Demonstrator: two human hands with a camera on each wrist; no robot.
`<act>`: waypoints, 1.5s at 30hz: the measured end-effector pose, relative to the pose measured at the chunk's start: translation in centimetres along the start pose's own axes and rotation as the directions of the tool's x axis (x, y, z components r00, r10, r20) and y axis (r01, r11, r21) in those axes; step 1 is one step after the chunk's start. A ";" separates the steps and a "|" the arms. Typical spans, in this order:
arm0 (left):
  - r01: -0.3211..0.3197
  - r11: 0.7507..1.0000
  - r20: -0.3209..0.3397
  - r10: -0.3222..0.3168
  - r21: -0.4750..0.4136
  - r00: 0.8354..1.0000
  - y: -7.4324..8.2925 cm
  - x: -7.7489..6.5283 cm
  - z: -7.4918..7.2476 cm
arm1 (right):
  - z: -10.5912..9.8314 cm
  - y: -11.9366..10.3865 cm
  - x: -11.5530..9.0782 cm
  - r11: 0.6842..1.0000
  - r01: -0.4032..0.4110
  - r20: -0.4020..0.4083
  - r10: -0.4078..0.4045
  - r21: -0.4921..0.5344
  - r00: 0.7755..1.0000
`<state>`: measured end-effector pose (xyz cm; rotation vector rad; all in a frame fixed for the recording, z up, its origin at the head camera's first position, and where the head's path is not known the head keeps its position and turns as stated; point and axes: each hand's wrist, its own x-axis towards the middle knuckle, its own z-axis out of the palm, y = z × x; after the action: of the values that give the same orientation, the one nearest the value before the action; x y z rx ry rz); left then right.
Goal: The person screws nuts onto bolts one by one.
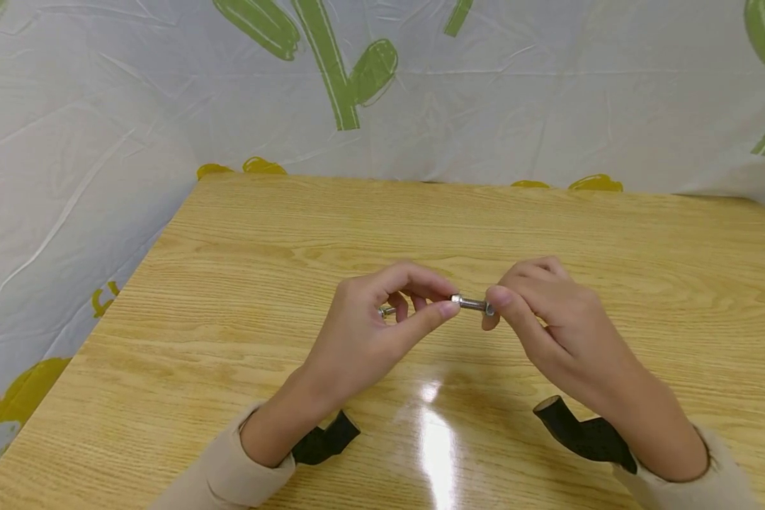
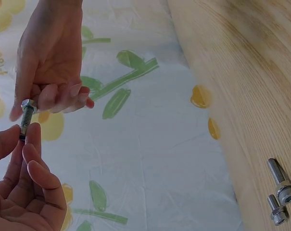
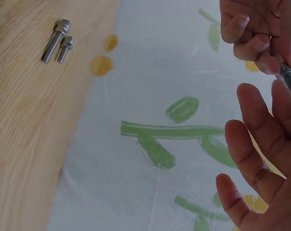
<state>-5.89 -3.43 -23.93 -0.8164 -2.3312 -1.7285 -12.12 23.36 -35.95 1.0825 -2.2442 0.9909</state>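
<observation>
Between my two hands a silver threaded bolt (image 1: 472,304) lies almost level above the table, with a hexagonal part at its right end. My left hand (image 1: 382,326) pinches its left end between thumb and forefinger. At the other end, my right hand (image 1: 561,319) holds the hexagonal part with thumb and curled forefinger. The left wrist view shows the same bolt (image 2: 27,117) from the palm side. In the right wrist view the other fingers of my right hand (image 3: 265,159) are spread, and the bolt (image 3: 288,77) is partly cut off by the frame edge.
Two more bolts, one larger (image 3: 54,42) and one smaller (image 3: 65,49), lie side by side on the wooden table (image 1: 261,234), mostly hidden behind my left hand in the head view. A white cloth (image 1: 459,113) with plant prints hangs behind the table. Black straps circle both wrists.
</observation>
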 end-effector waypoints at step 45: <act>-0.009 0.999 -0.025 0.009 -0.035 1.000 0.0 0.0 -0.2 | -2.8 -9.1 4.8 0.997 -0.018 -0.015 0.017 -0.080 1.000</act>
<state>-5.94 -3.57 -23.87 -0.8053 -2.2844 -1.7703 -7.35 19.23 -27.31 1.0197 -2.2653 0.9045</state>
